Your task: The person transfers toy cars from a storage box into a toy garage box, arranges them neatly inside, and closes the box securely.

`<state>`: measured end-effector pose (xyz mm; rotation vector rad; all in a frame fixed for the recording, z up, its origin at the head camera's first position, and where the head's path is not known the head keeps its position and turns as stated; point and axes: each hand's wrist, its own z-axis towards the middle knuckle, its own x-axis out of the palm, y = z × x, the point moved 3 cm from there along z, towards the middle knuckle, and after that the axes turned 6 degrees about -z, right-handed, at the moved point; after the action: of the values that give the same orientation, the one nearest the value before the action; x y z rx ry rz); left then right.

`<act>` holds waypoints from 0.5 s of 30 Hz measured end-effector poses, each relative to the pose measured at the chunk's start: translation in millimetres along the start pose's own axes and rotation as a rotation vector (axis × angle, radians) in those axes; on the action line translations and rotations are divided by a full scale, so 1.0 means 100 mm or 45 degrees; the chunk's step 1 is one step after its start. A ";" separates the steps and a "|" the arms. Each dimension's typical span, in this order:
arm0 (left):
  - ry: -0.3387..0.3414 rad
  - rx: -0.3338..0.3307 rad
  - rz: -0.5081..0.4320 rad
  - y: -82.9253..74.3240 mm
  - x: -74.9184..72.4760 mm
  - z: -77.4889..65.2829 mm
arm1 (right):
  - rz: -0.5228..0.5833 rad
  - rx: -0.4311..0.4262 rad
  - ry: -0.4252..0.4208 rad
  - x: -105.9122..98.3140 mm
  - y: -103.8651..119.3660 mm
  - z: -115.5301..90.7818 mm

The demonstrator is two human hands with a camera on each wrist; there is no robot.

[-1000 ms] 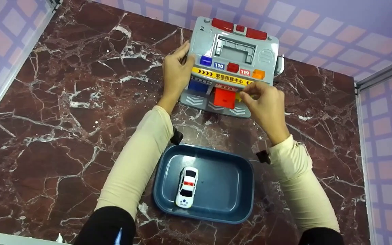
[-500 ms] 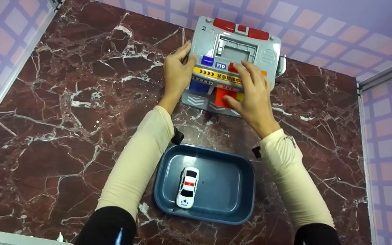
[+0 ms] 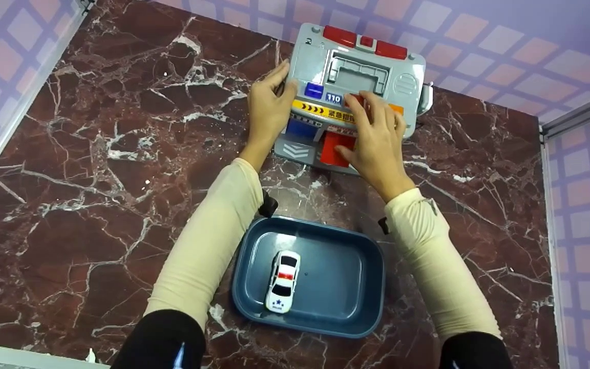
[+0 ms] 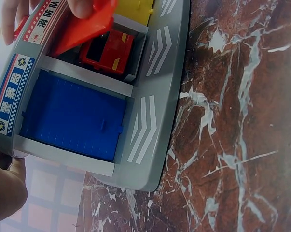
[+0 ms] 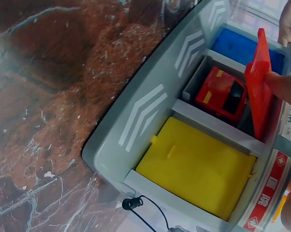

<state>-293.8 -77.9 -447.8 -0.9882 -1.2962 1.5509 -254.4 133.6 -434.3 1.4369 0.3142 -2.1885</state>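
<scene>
A grey toy emergency station [image 3: 315, 59] stands at the back, with a blue door [image 4: 73, 116], a yellow door [image 5: 198, 166] and a raised red door [image 5: 259, 87]. My left hand [image 3: 269, 102] grips the station's left side, thumb over the edge. My right hand [image 3: 378, 136] is spread over the front of its roof. Its fingertips rest at the red button [image 3: 352, 100], partly covered by them, while the thumb touches the red door's outer face. Behind that door a red toy vehicle [image 5: 220, 92] sits in the middle bay. The blue and yellow doors are down.
Nearer the body, a blue-grey plastic basin [image 3: 377, 287] holds a white toy police car [image 3: 282, 282]. The station and basin stand on a dark red marbled surface [image 3: 95, 205]. Panels with a tile pattern [image 3: 587, 205] border it.
My right hand has moved left from the station's right front, beside the yellow door, onto the roof by the red button, its thumb now at the red door. The left hand keeps its grip.
</scene>
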 end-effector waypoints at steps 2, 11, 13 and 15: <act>0.003 -0.002 -0.004 0.00 0.00 0.00 | -0.027 -0.001 -0.009 0.02 -0.01 0.01; 0.004 -0.019 -0.010 -0.01 0.01 0.00 | -0.116 0.020 -0.015 0.08 -0.03 0.06; 0.001 -0.024 -0.008 -0.01 0.00 -0.01 | -0.132 0.022 -0.024 0.09 -0.03 0.07; -0.003 -0.025 -0.011 -0.01 0.00 -0.01 | -0.147 0.020 -0.035 0.10 -0.03 0.08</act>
<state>-293.2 -77.3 -447.4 -0.9922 -1.3178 1.5358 -265.5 129.7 -440.2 1.4282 0.3798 -2.3055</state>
